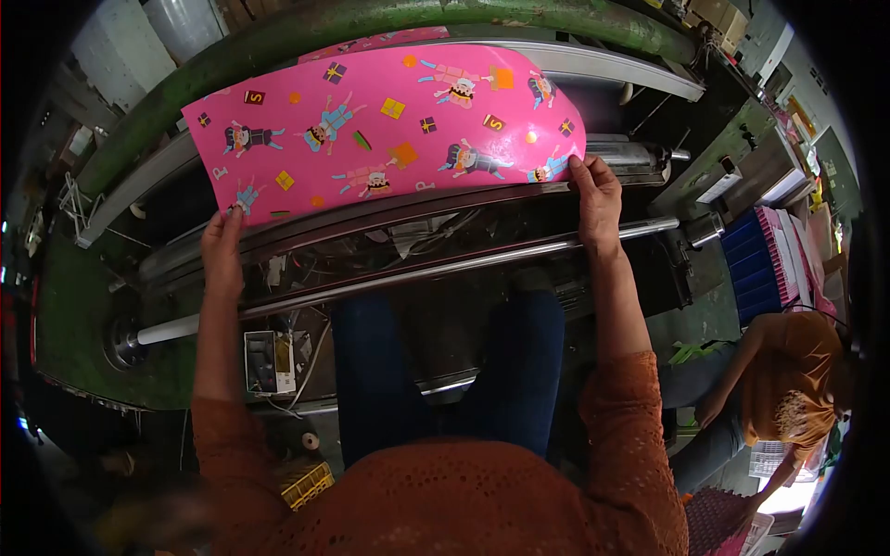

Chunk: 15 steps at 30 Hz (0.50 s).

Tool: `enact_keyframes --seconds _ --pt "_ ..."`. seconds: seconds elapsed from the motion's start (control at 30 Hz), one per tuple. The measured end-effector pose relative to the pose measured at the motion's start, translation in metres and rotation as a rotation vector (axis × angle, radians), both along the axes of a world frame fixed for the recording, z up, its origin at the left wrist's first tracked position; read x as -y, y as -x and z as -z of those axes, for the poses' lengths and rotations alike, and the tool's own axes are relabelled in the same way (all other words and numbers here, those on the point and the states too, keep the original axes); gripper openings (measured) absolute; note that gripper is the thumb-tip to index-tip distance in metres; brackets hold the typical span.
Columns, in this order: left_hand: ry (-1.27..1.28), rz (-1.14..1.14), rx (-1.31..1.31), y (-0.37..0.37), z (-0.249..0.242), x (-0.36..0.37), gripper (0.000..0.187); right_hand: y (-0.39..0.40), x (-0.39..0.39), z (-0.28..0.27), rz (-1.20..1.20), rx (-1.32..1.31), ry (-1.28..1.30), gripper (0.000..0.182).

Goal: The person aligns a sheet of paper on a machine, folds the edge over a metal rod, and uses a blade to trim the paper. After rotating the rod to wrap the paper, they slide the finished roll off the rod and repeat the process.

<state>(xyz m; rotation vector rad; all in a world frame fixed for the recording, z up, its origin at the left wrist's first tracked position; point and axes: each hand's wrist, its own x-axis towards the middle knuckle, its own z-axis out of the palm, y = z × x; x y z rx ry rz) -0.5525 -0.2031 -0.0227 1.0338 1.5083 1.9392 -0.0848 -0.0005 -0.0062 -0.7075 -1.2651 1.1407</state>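
Note:
A glossy pink printed sheet (389, 130) with cartoon figures, gifts and books stretches across the machine in front of me. Its near left corner is pinched by my left hand (223, 248), thumb on top. At the near right corner, my right hand (598, 195) grips the edge between thumb and fingers. The sheet curves upward on the right and shines there. Behind it, part of another pink sheet (389, 39) shows at the back. Below the sheet run the machine's dark bar and a long metal rod (445, 267).
A green curved tube (306, 46) arches over the back of the machine. On the right, a co-worker in an orange top (788, 371) sits near stacked blue and pink material (756, 269). A small open box (270, 361) sits below the rod; a yellow crate (307, 485) is lower left.

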Motion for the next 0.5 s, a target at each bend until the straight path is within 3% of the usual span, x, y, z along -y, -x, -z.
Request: enact_keyframes --seconds 0.5 --pt "-0.015 0.027 0.059 -0.009 -0.003 0.002 0.015 -0.004 -0.006 0.003 -0.034 0.019 -0.004 0.011"
